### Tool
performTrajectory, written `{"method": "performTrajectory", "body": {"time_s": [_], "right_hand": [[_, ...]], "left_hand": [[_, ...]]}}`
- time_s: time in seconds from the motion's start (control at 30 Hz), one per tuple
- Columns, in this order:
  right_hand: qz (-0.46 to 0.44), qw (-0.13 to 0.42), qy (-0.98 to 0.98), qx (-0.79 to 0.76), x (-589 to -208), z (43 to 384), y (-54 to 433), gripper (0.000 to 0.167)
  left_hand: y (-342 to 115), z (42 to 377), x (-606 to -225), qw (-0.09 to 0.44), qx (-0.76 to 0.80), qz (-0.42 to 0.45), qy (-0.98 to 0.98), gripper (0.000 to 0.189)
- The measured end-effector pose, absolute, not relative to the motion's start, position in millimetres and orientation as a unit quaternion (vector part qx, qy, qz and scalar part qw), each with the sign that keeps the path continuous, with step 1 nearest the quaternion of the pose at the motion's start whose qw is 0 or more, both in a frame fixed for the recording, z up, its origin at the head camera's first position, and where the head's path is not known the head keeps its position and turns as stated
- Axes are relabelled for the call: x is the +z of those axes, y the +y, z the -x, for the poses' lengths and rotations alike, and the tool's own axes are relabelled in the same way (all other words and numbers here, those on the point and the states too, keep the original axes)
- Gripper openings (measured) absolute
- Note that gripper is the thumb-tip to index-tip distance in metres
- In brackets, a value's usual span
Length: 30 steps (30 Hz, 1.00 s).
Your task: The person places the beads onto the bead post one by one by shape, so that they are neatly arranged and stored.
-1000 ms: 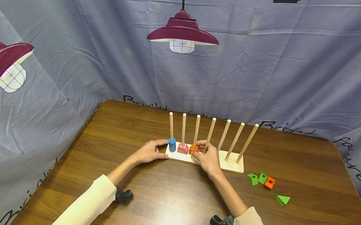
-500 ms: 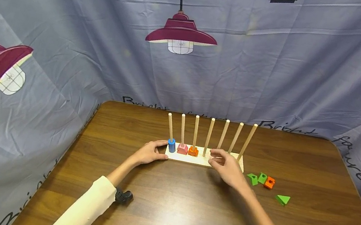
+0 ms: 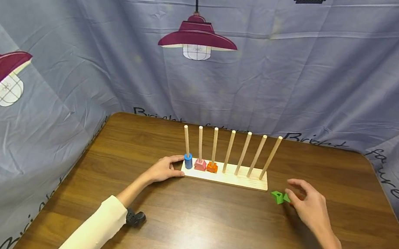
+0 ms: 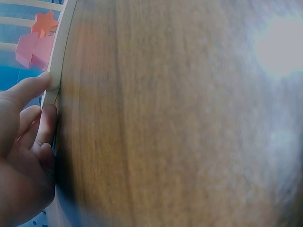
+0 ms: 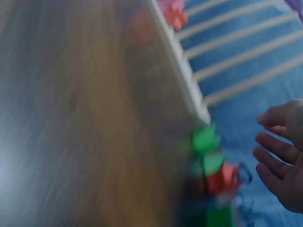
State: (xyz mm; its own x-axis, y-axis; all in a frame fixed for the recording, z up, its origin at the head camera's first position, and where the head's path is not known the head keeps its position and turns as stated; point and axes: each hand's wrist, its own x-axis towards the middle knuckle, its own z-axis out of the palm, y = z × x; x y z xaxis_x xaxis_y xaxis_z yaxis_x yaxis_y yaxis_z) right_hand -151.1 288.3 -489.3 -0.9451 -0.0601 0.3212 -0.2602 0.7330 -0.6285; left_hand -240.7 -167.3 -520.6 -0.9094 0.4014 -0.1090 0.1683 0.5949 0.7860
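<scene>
A pale wooden peg board (image 3: 237, 181) with a row of several upright dowels stands on the table. My left hand (image 3: 163, 169) grips its left end between thumb and fingers. A blue cylinder (image 3: 188, 162) sits on the leftmost dowel, a pink block (image 3: 200, 165) on the second and an orange star-like block (image 3: 212, 168) on the third, all down at the base. My right hand (image 3: 310, 207), holding nothing and with fingers loosely bent, is over the loose pieces right of the board. Green blocks (image 5: 204, 140) and an orange block (image 5: 222, 179) lie there, partly hidden from the head view.
Another green piece (image 5: 220, 218) lies nearer the bottom of the right wrist view, behind the hand in the head view. The brown wooden table (image 3: 207, 222) meets a grey-blue curtain (image 3: 253, 85) printed with lamps at its back edge.
My right hand has left the orange block on the third dowel and moved right, past the board's end, to the loose blocks. The left hand has stayed at the board's left end.
</scene>
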Motion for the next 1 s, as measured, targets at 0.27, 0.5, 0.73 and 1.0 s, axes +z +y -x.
{"method": "performTrajectory", "body": {"time_s": [0.27, 0.5, 0.73, 1.0], "right_hand": [[-0.079, 0.126, -0.94, 0.306, -506, 140, 320, 0.038], [-0.058, 0.119, -0.943, 0.305, -510, 142, 321, 0.035], [-0.064, 0.088, -0.947, 0.302, -509, 146, 323, 0.039], [-0.117, 0.035, -0.948, 0.294, -511, 149, 329, 0.055]], "left_hand": [[-169, 240, -519, 0.139, 0.423, -0.159, 0.881, 0.068], [-168, 240, -518, 0.137, 0.421, -0.161, 0.882, 0.067], [-166, 239, -517, 0.13, 0.43, -0.166, 0.878, 0.067], [-166, 239, -516, 0.132, 0.429, -0.161, 0.879, 0.067]]}}
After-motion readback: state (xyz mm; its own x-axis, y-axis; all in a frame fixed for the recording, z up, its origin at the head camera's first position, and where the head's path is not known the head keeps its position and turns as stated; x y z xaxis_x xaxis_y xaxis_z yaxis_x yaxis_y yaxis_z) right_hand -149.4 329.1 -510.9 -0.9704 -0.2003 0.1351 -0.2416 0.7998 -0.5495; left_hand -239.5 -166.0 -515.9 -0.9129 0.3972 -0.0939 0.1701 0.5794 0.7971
